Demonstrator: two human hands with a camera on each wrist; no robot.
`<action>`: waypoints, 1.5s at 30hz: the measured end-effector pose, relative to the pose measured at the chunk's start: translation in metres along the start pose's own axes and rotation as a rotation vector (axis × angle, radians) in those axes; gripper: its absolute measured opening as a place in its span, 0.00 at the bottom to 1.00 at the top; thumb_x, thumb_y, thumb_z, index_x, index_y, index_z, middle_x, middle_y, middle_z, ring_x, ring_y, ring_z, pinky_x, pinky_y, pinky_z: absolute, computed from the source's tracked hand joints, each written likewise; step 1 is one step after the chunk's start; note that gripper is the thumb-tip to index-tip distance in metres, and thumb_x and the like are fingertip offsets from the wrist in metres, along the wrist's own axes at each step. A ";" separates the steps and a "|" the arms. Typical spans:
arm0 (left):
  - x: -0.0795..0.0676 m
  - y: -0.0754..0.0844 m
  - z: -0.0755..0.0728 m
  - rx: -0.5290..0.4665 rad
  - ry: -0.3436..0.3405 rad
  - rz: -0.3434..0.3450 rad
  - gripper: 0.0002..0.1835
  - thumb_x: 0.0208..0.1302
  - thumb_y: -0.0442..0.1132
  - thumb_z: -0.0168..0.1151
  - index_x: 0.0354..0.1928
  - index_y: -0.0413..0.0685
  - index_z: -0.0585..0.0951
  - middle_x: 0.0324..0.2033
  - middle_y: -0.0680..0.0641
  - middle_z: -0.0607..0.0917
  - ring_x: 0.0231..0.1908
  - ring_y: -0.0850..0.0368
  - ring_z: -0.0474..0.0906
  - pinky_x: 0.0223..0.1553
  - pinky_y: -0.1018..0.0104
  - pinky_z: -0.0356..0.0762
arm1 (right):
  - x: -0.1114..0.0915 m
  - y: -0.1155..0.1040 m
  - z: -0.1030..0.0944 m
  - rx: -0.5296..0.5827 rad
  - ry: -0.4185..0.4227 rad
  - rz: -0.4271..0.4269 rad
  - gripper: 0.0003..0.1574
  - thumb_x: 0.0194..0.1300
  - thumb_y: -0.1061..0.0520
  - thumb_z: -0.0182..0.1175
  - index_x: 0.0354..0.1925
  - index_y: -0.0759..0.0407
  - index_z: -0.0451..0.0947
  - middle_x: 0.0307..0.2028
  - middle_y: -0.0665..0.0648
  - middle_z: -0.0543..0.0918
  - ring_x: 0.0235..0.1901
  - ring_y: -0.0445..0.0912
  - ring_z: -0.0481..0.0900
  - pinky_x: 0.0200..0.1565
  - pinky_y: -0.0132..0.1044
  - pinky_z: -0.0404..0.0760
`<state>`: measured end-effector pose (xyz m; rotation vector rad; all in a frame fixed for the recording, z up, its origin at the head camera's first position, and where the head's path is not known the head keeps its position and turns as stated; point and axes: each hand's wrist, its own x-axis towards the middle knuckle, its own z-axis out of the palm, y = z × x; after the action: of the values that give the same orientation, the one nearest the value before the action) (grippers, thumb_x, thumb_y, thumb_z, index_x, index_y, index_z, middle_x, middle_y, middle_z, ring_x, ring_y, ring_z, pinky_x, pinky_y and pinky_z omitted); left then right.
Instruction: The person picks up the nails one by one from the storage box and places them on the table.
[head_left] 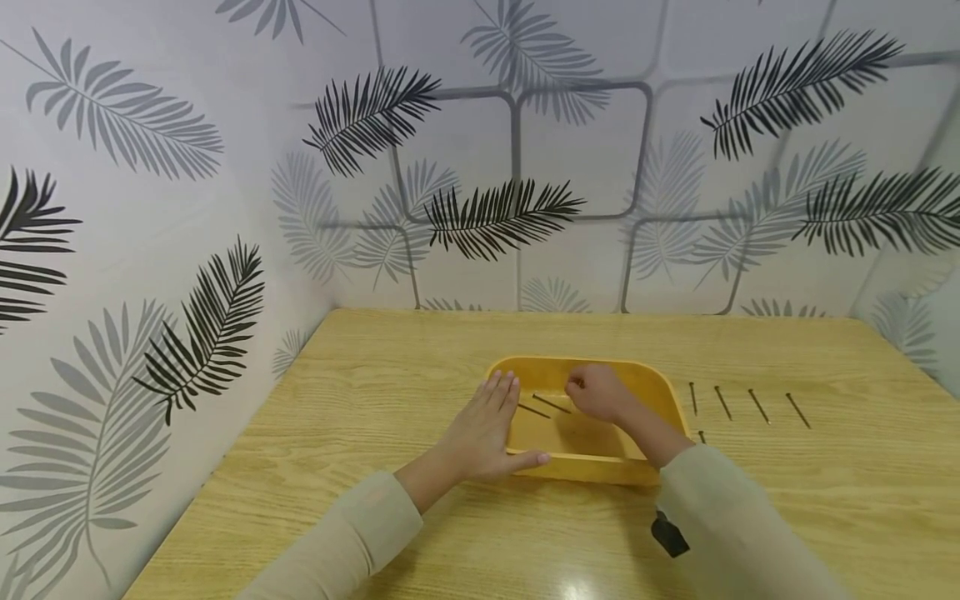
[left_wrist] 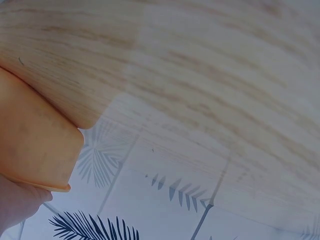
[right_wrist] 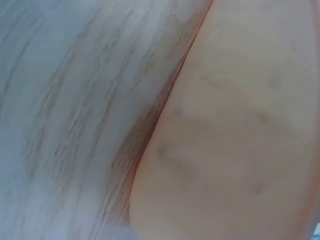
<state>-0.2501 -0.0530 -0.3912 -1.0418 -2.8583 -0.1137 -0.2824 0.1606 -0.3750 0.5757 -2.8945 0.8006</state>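
A shallow yellow tray (head_left: 600, 468) stands on the wooden table, seen whole in the head view. My left hand (head_left: 480, 429) rests on its left end, fingers straight over the rim and thumb along the front edge. Inside the tray my right hand (head_left: 600, 393) is lowered with curled fingers; whatever may be between the fingertips is hidden. Two long dark nails (head_left: 551, 403) lie on the tray floor between the hands. In the left wrist view a fingertip touches the rim of the tray (left_wrist: 40, 135). The right wrist view shows only the tray's outer wall (right_wrist: 225, 125) and the tabletop.
To the right of the tray several nails (head_left: 759, 406) lie apart in a row on the table (head_left: 337, 400). Another nail (head_left: 702, 437) lies nearer, partly hidden by the right sleeve (head_left: 720, 500). A leaf-patterned wall (head_left: 465, 275) closes off the table's back and left.
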 end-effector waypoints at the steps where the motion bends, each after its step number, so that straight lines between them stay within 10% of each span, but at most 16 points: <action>1: 0.000 0.000 0.000 0.000 -0.002 -0.001 0.54 0.60 0.70 0.45 0.71 0.32 0.46 0.72 0.36 0.46 0.72 0.43 0.38 0.72 0.54 0.43 | -0.001 0.001 -0.001 0.010 0.005 -0.002 0.13 0.62 0.66 0.50 0.32 0.72 0.80 0.27 0.63 0.82 0.22 0.45 0.73 0.28 0.37 0.75; 16: 0.001 0.001 0.000 0.014 -0.010 -0.010 0.54 0.59 0.71 0.45 0.71 0.34 0.45 0.72 0.36 0.47 0.72 0.43 0.39 0.72 0.54 0.44 | -0.013 0.000 -0.013 0.214 0.040 0.196 0.13 0.61 0.70 0.51 0.43 0.80 0.70 0.34 0.73 0.81 0.30 0.56 0.82 0.30 0.39 0.81; 26: 0.001 0.001 0.000 0.007 -0.001 -0.004 0.54 0.60 0.70 0.45 0.71 0.33 0.46 0.72 0.36 0.47 0.72 0.43 0.40 0.72 0.54 0.44 | -0.017 0.004 -0.021 0.209 0.215 0.288 0.12 0.62 0.71 0.50 0.41 0.79 0.76 0.36 0.74 0.83 0.31 0.58 0.83 0.25 0.34 0.79; 45: 0.000 0.001 -0.001 -0.010 0.003 0.004 0.54 0.60 0.69 0.47 0.71 0.33 0.45 0.71 0.36 0.47 0.72 0.43 0.39 0.72 0.54 0.44 | -0.019 0.017 -0.041 0.293 0.193 0.438 0.14 0.66 0.66 0.48 0.44 0.77 0.74 0.38 0.71 0.83 0.33 0.56 0.83 0.30 0.36 0.82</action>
<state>-0.2498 -0.0526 -0.3906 -1.0484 -2.8558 -0.1300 -0.2719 0.2016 -0.3520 -0.1296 -2.7697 1.2668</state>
